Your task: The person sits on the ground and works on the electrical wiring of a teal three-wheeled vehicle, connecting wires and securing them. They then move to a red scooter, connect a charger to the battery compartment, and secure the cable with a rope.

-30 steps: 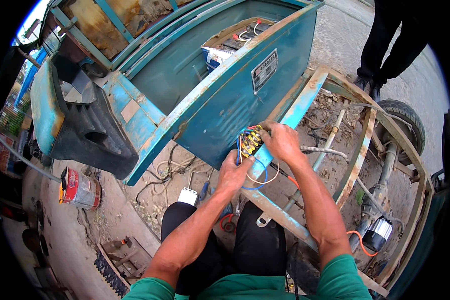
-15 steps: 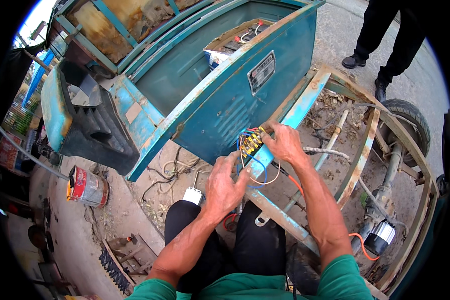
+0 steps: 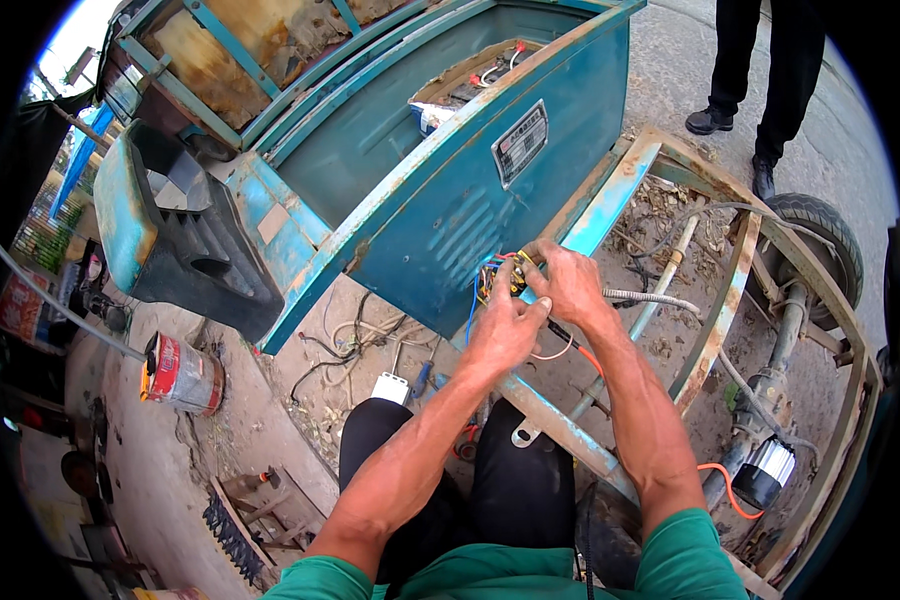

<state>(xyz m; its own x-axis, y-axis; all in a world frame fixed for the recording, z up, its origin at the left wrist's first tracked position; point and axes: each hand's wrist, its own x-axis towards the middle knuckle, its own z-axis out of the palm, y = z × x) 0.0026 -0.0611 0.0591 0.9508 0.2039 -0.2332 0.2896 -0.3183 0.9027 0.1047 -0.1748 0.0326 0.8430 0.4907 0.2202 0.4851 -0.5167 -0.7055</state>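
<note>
A small wire terminal block [image 3: 516,280], black with yellow marks, sits at the rusty turquoise frame rail beside the blue body panel [image 3: 440,240]. Blue, red and white wires run out of it. My right hand [image 3: 562,287] grips its right end with bent fingers and thumb. From the left, my left hand [image 3: 506,328] lays its fingertips on the block, thumb drawn toward the right hand. Both hands cover much of the block, so the exact fingertip contact is partly hidden. A pale wire loop [image 3: 555,352] hangs below my right hand.
Below runs a rusty metal frame [image 3: 560,432] with a wheel [image 3: 805,255] and a motor [image 3: 765,472] at right. Loose cables and a white box [image 3: 391,388] lie on the ground. A paint bucket [image 3: 183,374] stands left. Another person's legs [image 3: 765,80] are at far right.
My left hand has moved up and right, bringing its fingers over the terminal block and its thumb close to my right hand. The right hand stays nearly in place.
</note>
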